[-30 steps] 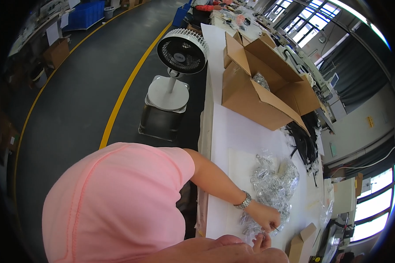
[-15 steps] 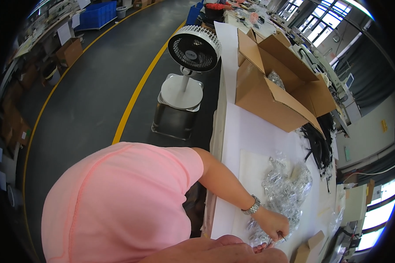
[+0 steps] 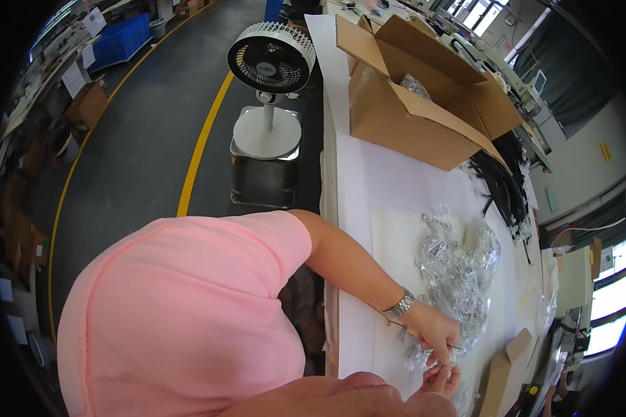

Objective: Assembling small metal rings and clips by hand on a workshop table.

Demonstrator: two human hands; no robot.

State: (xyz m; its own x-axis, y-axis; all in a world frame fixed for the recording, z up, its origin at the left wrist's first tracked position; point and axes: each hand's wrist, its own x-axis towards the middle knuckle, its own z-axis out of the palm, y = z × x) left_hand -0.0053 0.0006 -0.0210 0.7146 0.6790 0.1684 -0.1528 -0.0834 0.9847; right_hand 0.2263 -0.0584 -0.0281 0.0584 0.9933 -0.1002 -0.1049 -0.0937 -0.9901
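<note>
My left hand (image 3: 435, 332), with a metal watch (image 3: 400, 304) at its wrist, reaches over the white table from a pink sleeve. A thin stick-like tool (image 3: 398, 324) passes through its closed fingers, its dark tip showing past the knuckles. Just below, the fingertips of my right hand (image 3: 443, 380) are pinched together and meet the left fingertips. Whatever small thing lies between them is too small to make out; the rest of the right hand is partly hidden. Beside the left hand spreads a heap of clear plastic bags with shiny metal pieces (image 3: 458, 274).
A large open cardboard box (image 3: 403, 125) stands farther up the table (image 3: 389, 177), with a bundle of black cords (image 3: 501, 184) beside it. A smaller carton (image 3: 506, 372) sits at the lower right. Left of the table, a fan (image 3: 270, 66) stands on a stool-like base.
Both hands have shifted slightly in view and the right fingers show more. The stick-like tool now shows behind the left hand. The whole view has turned a little.
</note>
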